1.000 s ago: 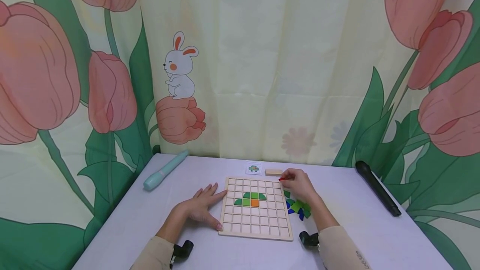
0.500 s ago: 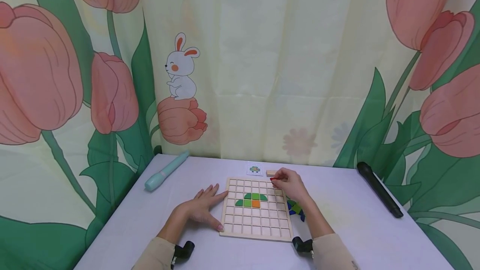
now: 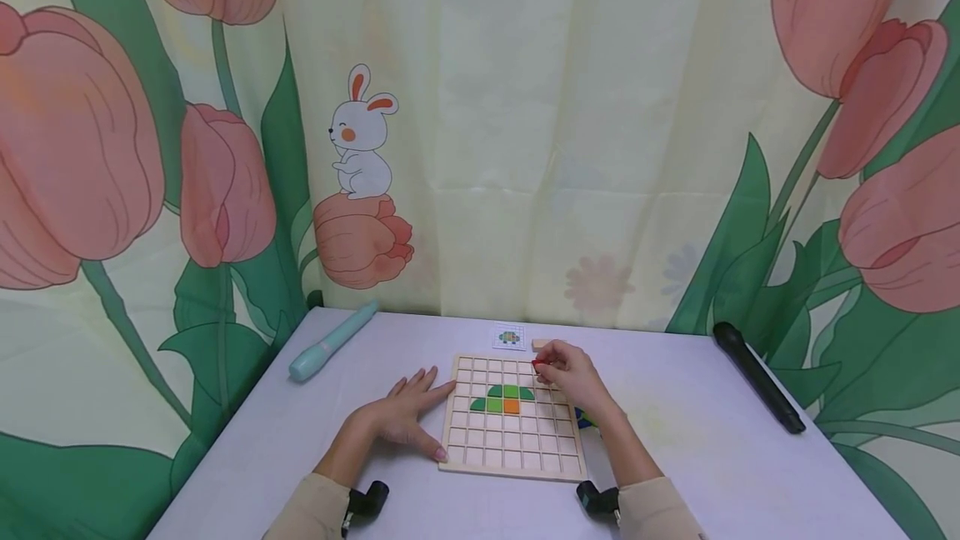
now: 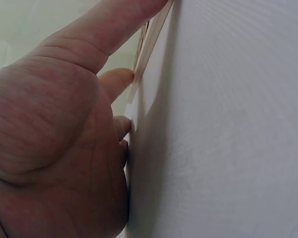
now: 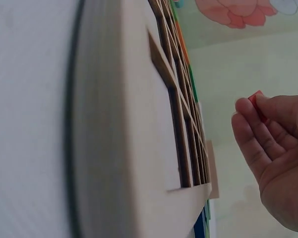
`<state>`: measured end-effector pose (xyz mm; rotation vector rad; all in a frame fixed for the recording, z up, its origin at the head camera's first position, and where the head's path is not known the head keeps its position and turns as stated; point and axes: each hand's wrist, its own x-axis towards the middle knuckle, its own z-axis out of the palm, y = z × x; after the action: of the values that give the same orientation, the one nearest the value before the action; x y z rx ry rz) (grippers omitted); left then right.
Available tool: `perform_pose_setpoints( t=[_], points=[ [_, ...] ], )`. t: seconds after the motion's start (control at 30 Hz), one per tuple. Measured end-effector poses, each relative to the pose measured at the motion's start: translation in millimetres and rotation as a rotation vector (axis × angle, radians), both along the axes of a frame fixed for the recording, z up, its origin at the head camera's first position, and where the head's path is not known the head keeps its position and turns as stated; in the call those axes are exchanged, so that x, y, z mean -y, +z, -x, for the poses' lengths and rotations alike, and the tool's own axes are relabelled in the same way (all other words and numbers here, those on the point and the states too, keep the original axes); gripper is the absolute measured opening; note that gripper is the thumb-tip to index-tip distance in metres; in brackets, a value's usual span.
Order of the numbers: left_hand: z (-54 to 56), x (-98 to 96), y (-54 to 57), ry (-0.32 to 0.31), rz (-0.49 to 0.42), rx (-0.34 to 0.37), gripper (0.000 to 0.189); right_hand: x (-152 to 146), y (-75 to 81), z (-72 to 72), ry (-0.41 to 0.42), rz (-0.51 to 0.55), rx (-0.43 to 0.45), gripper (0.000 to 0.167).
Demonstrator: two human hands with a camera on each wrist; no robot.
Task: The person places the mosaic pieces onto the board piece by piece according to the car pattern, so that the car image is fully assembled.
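A wooden grid board (image 3: 487, 438) lies on the table, with several green pieces and an orange tile (image 3: 512, 406) set in its squares. My left hand (image 3: 406, 412) is spread flat at the board's left side, thumb and a finger touching its edge. In the left wrist view, the thumb (image 4: 104, 34) reaches the wooden rim. Over the board's upper right part, my right hand (image 3: 573, 373) pinches a small red piece (image 5: 258, 105) between thumb and fingertips. The right wrist view shows that piece held above the grid; its full shape is partly hidden by the fingers.
Behind the board lie a small picture card (image 3: 509, 337) and a wooden block (image 3: 538, 344), partly covered by my right hand. Loose blue and green pieces (image 3: 583, 418) sit right of the board, mostly behind my forearm. A teal stick-like object (image 3: 332, 342) and a black one (image 3: 757, 377) flank the table.
My right hand has moved left from beyond the board's upper right corner to over the grid, carrying the red piece. The left hand has stayed at the board's edge.
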<state>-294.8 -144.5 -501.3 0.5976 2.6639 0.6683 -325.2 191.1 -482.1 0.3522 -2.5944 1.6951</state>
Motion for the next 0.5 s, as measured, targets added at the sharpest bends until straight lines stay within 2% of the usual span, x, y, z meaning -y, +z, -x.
perform_pose_setpoints(
  t=[0.17, 0.33, 0.5],
  points=[
    [1.3, 0.6, -0.8, 0.000, 0.004, -0.003, 0.121, 4.4, 0.3, -2.3, 0.051, -0.089, -0.027, 0.014],
    [0.2, 0.4, 0.1, -0.003, 0.004, -0.009, 0.121, 3.7, -1.0, -2.1, 0.131, -0.150, -0.017, 0.020],
    [0.2, -0.1, -0.4, -0.008, 0.003, -0.012, 0.121, 3.7, -1.9, -3.1, 0.137, -0.159, 0.006, 0.018]
  ],
)
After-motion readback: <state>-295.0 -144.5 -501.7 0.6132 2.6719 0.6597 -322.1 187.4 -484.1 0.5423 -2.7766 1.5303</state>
